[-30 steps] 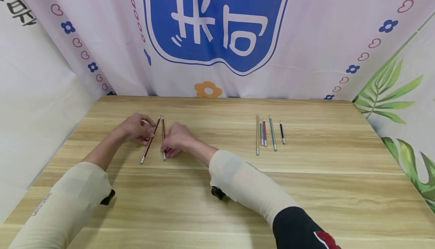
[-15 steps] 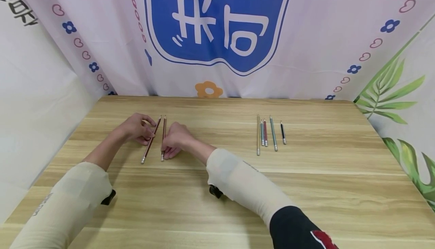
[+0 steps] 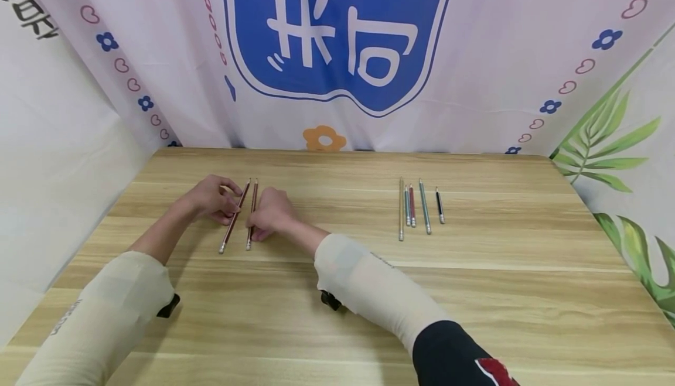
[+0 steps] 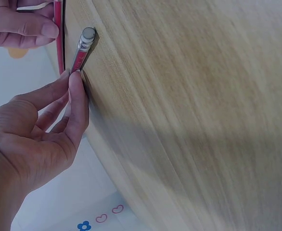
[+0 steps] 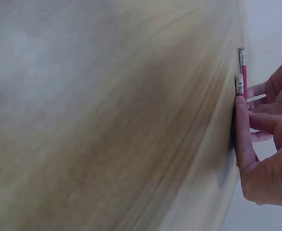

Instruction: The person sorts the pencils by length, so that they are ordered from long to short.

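Observation:
My left hand [image 3: 213, 198] pinches a dark red pencil [image 3: 229, 232] between thumb and fingers at the left of the table. The pencil lies slanted, with its eraser end toward me, and this eraser end [image 4: 85, 38] pokes past the fingertips in the left wrist view. Just to the right, my right hand [image 3: 273, 213] pinches a second dark red pencil [image 3: 255, 191] near its eraser end. Both points face the back, close together, and the pencils spread apart toward me. In the right wrist view, my right fingers cover most of the second pencil [image 5: 239, 84].
On the right half of the wooden table [image 3: 337, 310] several pencils lie roughly side by side: a long yellow one [image 3: 401, 210], a short teal one [image 3: 407, 205], a short red one [image 3: 412, 205], a long teal one [image 3: 425, 207] and a short dark blue one [image 3: 440, 205]. A printed curtain [image 3: 474, 99] hangs behind.
My right hand has shifted slightly left, and the eraser end of its pencil has swung left toward the other pencil. The left hand and its pencil have stayed in place.

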Demonstrator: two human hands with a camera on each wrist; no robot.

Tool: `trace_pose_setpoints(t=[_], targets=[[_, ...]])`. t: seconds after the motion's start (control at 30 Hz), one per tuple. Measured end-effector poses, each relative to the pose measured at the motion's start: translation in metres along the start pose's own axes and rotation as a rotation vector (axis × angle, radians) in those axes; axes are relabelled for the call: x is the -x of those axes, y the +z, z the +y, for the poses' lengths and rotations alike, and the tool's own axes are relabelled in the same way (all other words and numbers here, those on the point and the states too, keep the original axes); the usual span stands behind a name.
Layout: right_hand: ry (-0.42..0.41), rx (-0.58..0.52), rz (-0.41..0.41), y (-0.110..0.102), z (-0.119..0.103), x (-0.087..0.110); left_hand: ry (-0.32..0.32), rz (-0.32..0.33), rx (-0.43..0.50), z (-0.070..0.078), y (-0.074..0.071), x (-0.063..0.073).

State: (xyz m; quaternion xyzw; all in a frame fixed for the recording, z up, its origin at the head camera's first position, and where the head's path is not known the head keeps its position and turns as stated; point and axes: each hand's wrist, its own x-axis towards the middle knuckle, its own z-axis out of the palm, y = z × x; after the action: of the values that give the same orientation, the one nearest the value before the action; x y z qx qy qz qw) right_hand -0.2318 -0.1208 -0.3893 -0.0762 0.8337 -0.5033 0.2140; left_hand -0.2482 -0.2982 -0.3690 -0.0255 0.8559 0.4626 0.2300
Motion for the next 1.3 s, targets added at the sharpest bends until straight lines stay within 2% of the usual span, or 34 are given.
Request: trace_pose_setpoints(t=[0.43,0.97,1.3], targets=[[-0.017,-0.134,-0.025,0.001,0.002,0.003,-0.002,-0.004,-0.004,0.001,0.000,0.002],[-0.023,-0.143,-0.034,-0.003,0.003,0.011,-0.003,-0.007,-0.016,0.000,0.001,0.001],[-0.046,-0.144,-0.073,-0.018,0.008,0.022,0.004,-0.007,-0.053,0.001,0.001,0.001]])
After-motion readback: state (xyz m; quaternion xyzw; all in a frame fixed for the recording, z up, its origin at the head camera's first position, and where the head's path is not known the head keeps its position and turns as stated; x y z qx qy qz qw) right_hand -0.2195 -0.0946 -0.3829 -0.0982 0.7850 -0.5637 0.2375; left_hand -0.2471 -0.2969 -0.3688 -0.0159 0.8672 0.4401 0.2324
